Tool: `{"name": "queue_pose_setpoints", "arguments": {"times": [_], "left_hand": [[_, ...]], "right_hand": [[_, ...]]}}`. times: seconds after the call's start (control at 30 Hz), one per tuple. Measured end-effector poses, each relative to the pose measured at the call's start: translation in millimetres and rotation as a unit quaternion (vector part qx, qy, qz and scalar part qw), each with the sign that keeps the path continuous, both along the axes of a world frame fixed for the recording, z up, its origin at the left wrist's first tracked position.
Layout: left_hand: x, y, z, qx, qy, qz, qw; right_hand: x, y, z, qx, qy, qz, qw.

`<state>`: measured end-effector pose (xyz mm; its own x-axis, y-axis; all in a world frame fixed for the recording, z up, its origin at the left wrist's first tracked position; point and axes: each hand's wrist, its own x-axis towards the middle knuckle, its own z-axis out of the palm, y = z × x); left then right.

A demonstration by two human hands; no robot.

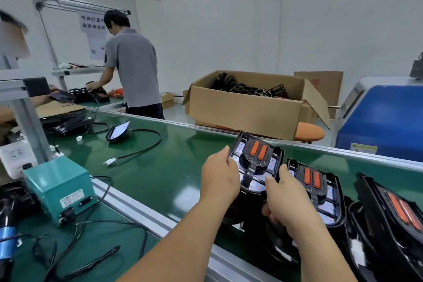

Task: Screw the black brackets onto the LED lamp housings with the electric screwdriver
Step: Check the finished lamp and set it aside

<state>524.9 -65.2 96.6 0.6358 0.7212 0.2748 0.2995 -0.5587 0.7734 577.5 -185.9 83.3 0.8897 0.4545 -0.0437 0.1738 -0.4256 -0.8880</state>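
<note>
Housing point(256, 186) lies with long axis toward twelve o'clock; my left hand point(220, 181) pinches its nine o'clock edge, my right hand point(286, 199) grips five o'clock.

A teal metal power box point(60, 192) sits at the left of the green counter point(148, 178), with black cables point(107, 255) beside it. Beyond the counter are an open brown cardboard box point(247, 110), an orange round stool point(311, 131) and a person in a grey shirt point(134, 64).

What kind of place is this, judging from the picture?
Probably a small lamp assembly factory: a long green conveyor belt, a row of identical lamp housings at its near edge, and a cardboard box full of black parts beyond it.
</note>
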Motion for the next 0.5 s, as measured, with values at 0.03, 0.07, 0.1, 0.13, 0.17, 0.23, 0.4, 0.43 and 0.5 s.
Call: {"name": "queue_pose_setpoints", "arguments": {"times": [0.03,0.07,0.1,0.13,0.17,0.23,0.4,0.43,0.5], "left_hand": [[0.6,-0.2,-0.2,0.006,0.009,-0.001,1.000],[1.3,-0.4,-0.5,0.018,0.018,-0.007,1.000],[1.7,-0.7,-0.5,0.037,0.033,-0.017,0.999],[2.1,-1.1,0.2,0.059,0.054,-0.029,0.996],[2.2,-1.4,1.5,0.076,0.081,-0.041,0.993],[2.9,-0.5,4.9,0.093,0.123,-0.059,0.986],[-7.3,0.4,11.1,0.081,0.096,-0.078,0.989],[-12.8,2.5,12.8,0.071,0.079,-0.073,0.992],[-27.8,10.4,17.6,0.053,0.060,-0.061,0.995]], "right_hand": [[0.7,0.6,-0.3,-0.016,-0.015,-0.006,1.000],[1.8,0.5,-0.3,-0.044,-0.038,-0.015,0.998],[3.4,0.0,-0.9,-0.077,-0.063,-0.023,0.995],[4.2,-1.5,-0.7,-0.108,-0.088,-0.023,0.990],[4.0,-3.6,-0.4,-0.131,-0.111,-0.021,0.985],[0.7,-6.5,3.2,-0.160,-0.161,-0.022,0.974],[-13.4,4.1,22.3,-0.093,-0.191,-0.020,0.977],[-17.0,9.2,25.6,-0.082,-0.192,-0.014,0.978],[-26.2,22.5,30.7,-0.050,-0.199,0.010,0.979]]}}
